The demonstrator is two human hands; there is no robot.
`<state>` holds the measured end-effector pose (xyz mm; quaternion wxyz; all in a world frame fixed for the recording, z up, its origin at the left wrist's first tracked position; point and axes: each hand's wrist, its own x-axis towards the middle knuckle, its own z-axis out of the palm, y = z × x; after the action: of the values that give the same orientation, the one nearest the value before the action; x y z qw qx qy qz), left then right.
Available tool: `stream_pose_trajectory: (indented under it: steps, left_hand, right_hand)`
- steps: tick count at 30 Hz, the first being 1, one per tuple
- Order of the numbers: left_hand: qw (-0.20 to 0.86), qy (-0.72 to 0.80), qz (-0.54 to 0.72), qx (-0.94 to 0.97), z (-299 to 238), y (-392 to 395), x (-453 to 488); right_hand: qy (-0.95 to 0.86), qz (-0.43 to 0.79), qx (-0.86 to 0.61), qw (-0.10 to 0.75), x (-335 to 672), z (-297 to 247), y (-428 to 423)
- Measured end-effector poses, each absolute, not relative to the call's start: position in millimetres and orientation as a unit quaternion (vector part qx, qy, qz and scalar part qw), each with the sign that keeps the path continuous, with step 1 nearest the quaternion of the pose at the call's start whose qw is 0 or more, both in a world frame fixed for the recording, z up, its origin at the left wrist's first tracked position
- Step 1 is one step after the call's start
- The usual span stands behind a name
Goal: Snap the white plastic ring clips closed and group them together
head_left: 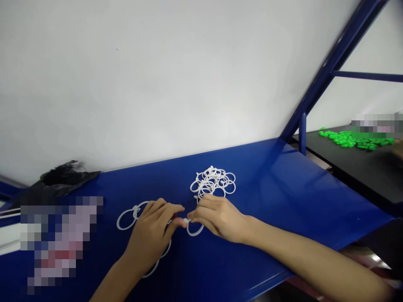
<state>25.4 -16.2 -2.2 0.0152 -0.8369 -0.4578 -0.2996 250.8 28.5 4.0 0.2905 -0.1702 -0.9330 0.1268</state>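
Observation:
My right hand (pixel 220 218) pinches a white plastic ring (pixel 195 234) by its small knob, over the blue table. Close beside it, my left hand (pixel 153 228) has its thumb tip against that knob, and a bit of white shows between its thumb and forefinger. More thin white rings (pixel 125 219) stick out to the left of my left hand, and others (pixel 153 270) curve out below it; how they join is hidden under the palm. Just beyond my right hand lies a tangled heap of similar white rings (pixel 214 181).
A crumpled black plastic bag (pixel 67 178) sits at the table's back left, near white strips and a pixelated patch. The blue table (pixel 264 184) meets a pale wall behind. At right, a blue frame post (pixel 302 134) stands before a black table with green pieces (pixel 349 139).

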Motion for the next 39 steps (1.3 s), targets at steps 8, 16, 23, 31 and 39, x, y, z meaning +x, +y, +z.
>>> stream_pose_trajectory:
  steps: [8, 16, 23, 31, 39]
  left_hand:
    - [-0.021, -0.545, -0.156, -0.824, 2.6, -13.7, 3.1]
    - [-0.093, -0.538, -0.127, -0.828, 0.9, -13.0, 1.7]
    - [-0.1, -0.539, -0.135, -0.825, 0.1, -10.2, 4.0]
    - [-0.084, -0.547, -0.213, -0.805, 6.9, -11.8, 8.1]
    - [-0.122, -0.558, -0.318, -0.757, 11.2, -17.8, 21.4]
  right_hand:
    - [-0.844, 0.07, -0.351, 0.4, 257.9, -6.8, 62.5]
    - [-0.824, 0.088, -0.405, 0.386, 264.9, -7.9, 75.1]
    - [-0.824, 0.048, -0.421, 0.377, 264.5, -11.5, 81.5]
    - [-0.829, 0.029, -0.384, 0.405, 261.2, -4.0, 71.5]
    - [-0.908, 0.142, -0.216, 0.33, 249.8, 5.6, 37.0]
